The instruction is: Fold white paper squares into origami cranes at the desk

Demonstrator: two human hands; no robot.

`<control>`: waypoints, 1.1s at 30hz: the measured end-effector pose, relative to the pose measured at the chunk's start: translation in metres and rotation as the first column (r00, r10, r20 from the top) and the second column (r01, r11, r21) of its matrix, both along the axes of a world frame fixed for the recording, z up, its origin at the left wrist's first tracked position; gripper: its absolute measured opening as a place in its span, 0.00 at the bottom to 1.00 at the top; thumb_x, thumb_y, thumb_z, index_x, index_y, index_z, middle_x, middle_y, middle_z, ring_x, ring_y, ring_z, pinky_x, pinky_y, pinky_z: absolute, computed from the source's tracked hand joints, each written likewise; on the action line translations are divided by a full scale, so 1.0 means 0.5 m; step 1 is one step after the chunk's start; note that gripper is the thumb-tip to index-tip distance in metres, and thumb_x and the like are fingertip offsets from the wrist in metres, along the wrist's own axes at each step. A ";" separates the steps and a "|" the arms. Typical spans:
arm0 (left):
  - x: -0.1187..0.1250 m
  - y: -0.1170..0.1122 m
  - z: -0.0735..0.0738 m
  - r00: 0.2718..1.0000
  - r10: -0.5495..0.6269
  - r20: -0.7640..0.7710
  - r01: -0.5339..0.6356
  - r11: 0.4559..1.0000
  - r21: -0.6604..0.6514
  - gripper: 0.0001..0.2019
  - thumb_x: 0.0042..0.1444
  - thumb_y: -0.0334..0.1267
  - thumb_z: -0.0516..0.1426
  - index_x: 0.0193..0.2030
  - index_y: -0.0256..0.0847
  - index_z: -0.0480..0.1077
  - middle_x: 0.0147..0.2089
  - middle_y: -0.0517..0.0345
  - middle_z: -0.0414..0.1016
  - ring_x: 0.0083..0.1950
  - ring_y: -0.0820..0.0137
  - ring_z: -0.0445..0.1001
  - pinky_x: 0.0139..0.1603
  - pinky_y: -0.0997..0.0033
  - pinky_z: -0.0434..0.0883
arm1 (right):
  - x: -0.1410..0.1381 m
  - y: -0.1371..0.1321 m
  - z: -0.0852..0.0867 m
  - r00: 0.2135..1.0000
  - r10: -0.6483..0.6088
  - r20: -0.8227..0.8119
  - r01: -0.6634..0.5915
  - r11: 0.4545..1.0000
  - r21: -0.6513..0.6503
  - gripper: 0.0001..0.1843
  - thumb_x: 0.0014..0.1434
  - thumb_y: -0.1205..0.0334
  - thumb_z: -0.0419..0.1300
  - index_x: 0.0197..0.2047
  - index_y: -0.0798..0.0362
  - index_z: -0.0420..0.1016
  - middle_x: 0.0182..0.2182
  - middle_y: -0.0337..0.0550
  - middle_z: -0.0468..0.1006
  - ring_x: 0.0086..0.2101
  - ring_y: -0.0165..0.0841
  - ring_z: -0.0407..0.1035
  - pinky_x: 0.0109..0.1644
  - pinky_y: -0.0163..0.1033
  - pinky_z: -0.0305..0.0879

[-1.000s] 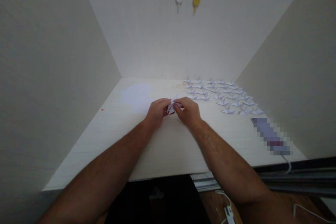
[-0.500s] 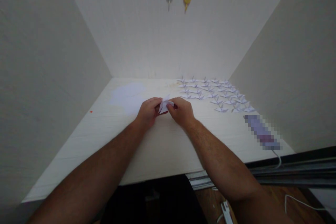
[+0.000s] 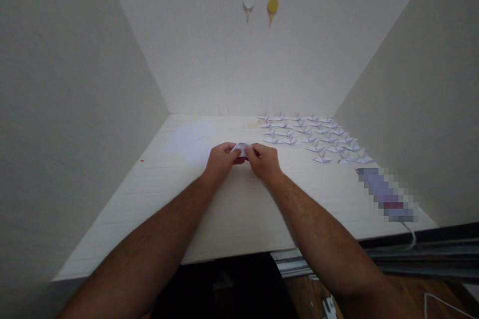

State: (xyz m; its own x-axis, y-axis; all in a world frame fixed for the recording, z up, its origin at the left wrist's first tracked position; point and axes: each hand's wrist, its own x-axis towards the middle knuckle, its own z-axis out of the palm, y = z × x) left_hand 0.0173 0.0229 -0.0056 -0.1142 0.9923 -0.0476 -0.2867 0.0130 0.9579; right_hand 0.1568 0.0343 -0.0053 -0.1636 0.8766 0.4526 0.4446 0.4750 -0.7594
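Note:
A small folded white paper [image 3: 243,148] is held between both hands above the middle of the white table. My left hand [image 3: 221,160] pinches its left side, with the thumb on top. On the right side, my right hand [image 3: 265,160] grips it with thumb and fingers closed. Much of the paper is covered by the fingers, so its exact folded form does not show. Beyond and to the right of my hands, several white origami cranes [image 3: 316,132] stand in rows on the table.
White paper sheets [image 3: 190,139] lie at the back left of the table [image 3: 224,224]. A pixelated object [image 3: 385,194] with a white cable is at the right edge. Walls enclose three sides; a white hook [image 3: 248,0] and a yellow hook [image 3: 273,6] hang on the back one.
The paper has been turned in my hands; its pointed flaps stood up before, and now it looks flatter between both thumbs. The whole view has shifted slightly.

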 end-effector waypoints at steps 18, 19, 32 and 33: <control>-0.048 0.007 0.025 0.864 -0.005 0.504 -0.010 1.000 0.028 0.08 0.40 0.24 0.58 0.31 0.32 0.72 0.29 0.59 0.73 0.23 0.81 0.67 0.24 0.81 0.67 | -0.003 0.002 -0.004 0.814 0.011 -0.581 -0.210 0.937 -0.277 0.27 0.56 0.39 0.56 0.30 0.58 0.77 0.21 0.43 0.75 0.18 0.27 0.67 0.22 0.33 0.62; -0.049 0.007 0.025 0.862 -0.012 0.507 -0.007 0.999 0.037 0.08 0.40 0.24 0.58 0.31 0.33 0.72 0.29 0.59 0.73 0.23 0.81 0.66 0.25 0.81 0.67 | -0.003 0.002 -0.005 0.812 0.011 -0.583 -0.211 0.938 -0.275 0.27 0.56 0.39 0.56 0.30 0.58 0.77 0.21 0.43 0.75 0.18 0.27 0.67 0.22 0.33 0.62; -0.037 -0.003 0.028 0.938 -0.062 0.342 0.054 0.998 0.034 0.17 0.42 0.26 0.62 0.41 0.38 0.68 0.30 0.59 0.75 0.28 0.75 0.74 0.30 0.76 0.71 | -0.003 -0.002 0.003 0.842 0.039 -0.538 -0.164 0.969 -0.186 0.14 0.53 0.51 0.62 0.32 0.56 0.76 0.21 0.39 0.75 0.19 0.27 0.67 0.24 0.34 0.64; -0.033 -0.003 0.028 0.953 -0.037 0.300 0.038 0.999 0.002 0.19 0.42 0.26 0.62 0.43 0.38 0.67 0.30 0.58 0.75 0.28 0.74 0.75 0.30 0.75 0.72 | -0.004 -0.002 0.004 0.851 0.024 -0.524 -0.137 0.975 -0.177 0.13 0.51 0.53 0.63 0.34 0.55 0.75 0.21 0.38 0.75 0.20 0.27 0.67 0.24 0.34 0.64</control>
State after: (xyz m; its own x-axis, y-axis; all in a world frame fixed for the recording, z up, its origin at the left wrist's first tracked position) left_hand 0.0008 0.0212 0.0081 -0.0567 0.9954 -0.0777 -0.5598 0.0327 0.8280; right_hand 0.1549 0.0333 -0.0030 -0.0299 0.9512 0.3073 -0.0715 0.3046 -0.9498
